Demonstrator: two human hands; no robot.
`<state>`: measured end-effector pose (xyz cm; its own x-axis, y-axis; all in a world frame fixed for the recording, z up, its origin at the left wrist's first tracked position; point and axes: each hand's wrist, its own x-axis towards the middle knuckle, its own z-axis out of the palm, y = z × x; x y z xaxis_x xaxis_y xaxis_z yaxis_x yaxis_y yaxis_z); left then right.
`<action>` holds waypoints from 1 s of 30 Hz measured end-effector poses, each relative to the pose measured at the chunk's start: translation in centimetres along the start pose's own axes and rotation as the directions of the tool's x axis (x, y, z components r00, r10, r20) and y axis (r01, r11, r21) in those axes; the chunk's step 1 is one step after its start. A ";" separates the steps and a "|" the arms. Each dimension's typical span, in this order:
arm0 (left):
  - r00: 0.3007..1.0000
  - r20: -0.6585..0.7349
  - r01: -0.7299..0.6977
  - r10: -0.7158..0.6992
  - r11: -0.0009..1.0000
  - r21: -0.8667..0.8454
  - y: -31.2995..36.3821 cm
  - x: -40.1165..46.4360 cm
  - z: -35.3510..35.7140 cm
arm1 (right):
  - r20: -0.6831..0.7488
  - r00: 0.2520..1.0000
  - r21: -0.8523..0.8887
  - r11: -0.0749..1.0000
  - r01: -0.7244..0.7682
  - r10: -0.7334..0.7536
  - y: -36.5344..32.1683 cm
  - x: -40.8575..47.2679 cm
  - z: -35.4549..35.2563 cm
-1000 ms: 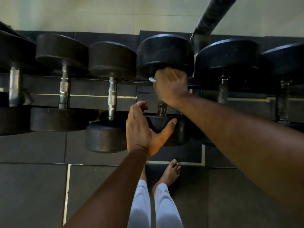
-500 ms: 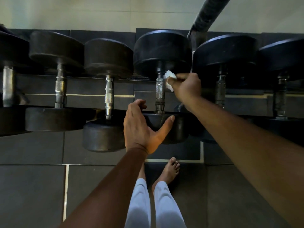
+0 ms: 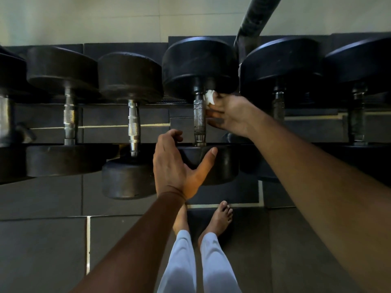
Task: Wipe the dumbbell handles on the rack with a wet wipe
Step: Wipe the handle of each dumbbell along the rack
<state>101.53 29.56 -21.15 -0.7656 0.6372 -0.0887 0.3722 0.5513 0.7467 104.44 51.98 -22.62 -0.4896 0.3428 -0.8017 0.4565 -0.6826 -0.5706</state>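
Dumbbell handle (image 3: pixel 199 117) sits mid-rack between two black heads, long axis running near-to-far, pointing at the wall. Right hand (image 3: pixel 229 115) pinches wet wipe (image 3: pixel 209 97) against its far end; left hand (image 3: pixel 177 166), fingers spread, braces near head (image 3: pixel 220 163). Risk: bunched wipe probably misses the knurled underside, hidden here.

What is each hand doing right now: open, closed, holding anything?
Left hand: open, palm and thumb resting on the near weight head.
Right hand: closed, pinching the wet wipe against the dumbbell handle.
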 end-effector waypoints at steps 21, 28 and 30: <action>1.000 -0.006 -0.002 0.002 1.000 0.009 0.0 0.0 0.1 | 0.175 0.983 -0.064 0.997 -0.045 0.056 0.5 2.0 -1.2; 1.000 -0.001 0.001 -0.001 1.000 0.001 0.0 0.0 0.1 | 0.063 0.974 -0.444 0.880 -0.167 0.217 1.2 2.1 -2.3; 1.000 -0.002 0.000 0.000 1.000 0.008 0.0 0.0 0.1 | 0.051 0.960 -0.517 0.830 -0.212 0.277 1.9 2.0 -2.6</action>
<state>101.60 29.59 -21.17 -0.7666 0.6362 -0.0873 0.3764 0.5553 0.7416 106.27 53.08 -25.81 -0.3816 0.1072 -0.9181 0.8662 -0.3052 -0.3957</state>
